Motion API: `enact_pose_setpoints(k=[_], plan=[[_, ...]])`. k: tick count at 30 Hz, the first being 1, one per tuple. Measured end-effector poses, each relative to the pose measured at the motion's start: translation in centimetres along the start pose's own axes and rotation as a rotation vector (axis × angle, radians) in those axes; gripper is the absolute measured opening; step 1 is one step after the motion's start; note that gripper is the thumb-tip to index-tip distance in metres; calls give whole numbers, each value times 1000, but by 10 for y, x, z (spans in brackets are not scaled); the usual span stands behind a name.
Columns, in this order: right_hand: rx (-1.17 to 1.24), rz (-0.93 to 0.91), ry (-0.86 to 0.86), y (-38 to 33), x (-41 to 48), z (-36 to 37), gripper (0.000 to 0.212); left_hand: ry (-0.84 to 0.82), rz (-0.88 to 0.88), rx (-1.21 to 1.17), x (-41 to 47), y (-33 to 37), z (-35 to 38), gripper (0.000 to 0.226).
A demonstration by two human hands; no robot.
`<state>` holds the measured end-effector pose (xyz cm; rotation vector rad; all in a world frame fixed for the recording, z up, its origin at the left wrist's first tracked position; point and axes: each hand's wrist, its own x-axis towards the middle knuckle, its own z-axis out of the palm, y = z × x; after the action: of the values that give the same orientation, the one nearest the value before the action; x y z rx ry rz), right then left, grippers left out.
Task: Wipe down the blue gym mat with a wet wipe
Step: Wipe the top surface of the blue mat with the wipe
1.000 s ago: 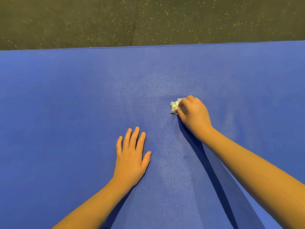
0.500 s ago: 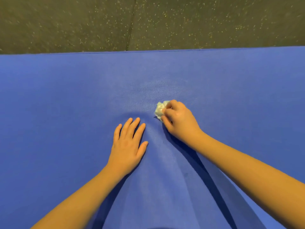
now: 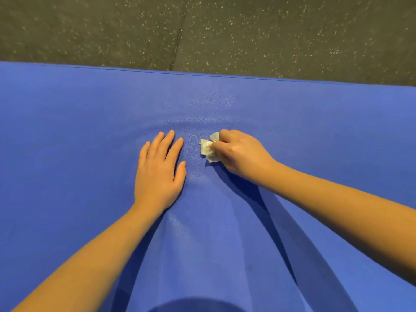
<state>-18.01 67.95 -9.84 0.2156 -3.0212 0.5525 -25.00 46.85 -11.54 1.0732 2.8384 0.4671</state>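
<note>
My left hand lies palm down on the flat, fine-grained blue gym mat. Its fingers are straight and close together, the thumb is set slightly apart, and it holds nothing.

My right hand has its fingers curled round the crumpled white wet wipe and presses it onto the mat surface. The wipe projects past the fingertips toward the left. It sits in the middle of the mat, just beside the index finger of the left hand but not touching it; a narrow strip of bare mat lies between them.

Both forearms reach in from the near edge of the view and cast dark shadows on the mat. A faint lighter patch shows on the mat surface beyond the two hands.

The far edge of the mat runs across the view. Beyond it lies the dark speckled rubber floor, crossed by one straight seam.

Change against one second ago:
- The right hand and the wipe have travelled left and toward me. Then they were well apart from the left hand and farther out on the mat; now they are level with its fingers.
- More of the wipe is exposed outside the fingers.
- The left hand has kept the same flat, palm-down pose.
- More of the floor shows beyond the mat than before.
</note>
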Motion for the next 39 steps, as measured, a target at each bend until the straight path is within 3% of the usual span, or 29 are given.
enact_pose_setpoints(k=[2,6,7,11,12,14,16,17,18,21,22,24,27,29,32,33,36,37,39], plan=[[-77,-25,-56,14,12,-10,13,6,2,-3,0,0,1,53],[-196,329,79,43,58,-25,17,30,12,-11,0,0,0,51],[-191,342,101,40,62,-22,23,35,13,-14,0,1,0,51],[-110,27,62,11,58,-2,24,42,14,-10,-1,1,-1,51],[-120,44,20,15,61,-5,18,43,14,-10,0,1,-1,51],[-184,267,49,31,78,-18,5,44,15,-14,0,1,0,50],[-193,564,133,46,92,-26,16,40,12,-20,-1,0,0,50],[-171,601,143,45,98,-27,20,39,10,-23,-1,0,0,50],[-133,548,134,39,103,-27,22,38,9,-26,-1,0,0,50],[-119,108,-46,13,103,-10,17,41,11,-30,-2,0,0,50],[-161,43,-82,12,101,-9,19,43,13,-30,-2,0,1,50],[-244,165,-77,27,101,-17,24,45,16,-34,-2,0,1,49],[-226,583,52,54,101,-22,23,47,18,-42,-1,-1,1,49],[-157,540,138,52,93,-12,18,47,16,-43,-1,-1,1,49],[-105,298,92,52,59,-5,18,49,16,-38,-1,-1,1,49],[-121,345,98,64,53,-11,16,48,13,-39,-1,-1,0,49],[-204,762,187,101,50,-29,24,37,8,-44,-1,-1,0,50],[-228,795,192,101,50,-31,27,36,7,-44,-1,-1,0,50],[-192,637,173,82,45,-26,32,39,5,-43,-2,0,0,50]])
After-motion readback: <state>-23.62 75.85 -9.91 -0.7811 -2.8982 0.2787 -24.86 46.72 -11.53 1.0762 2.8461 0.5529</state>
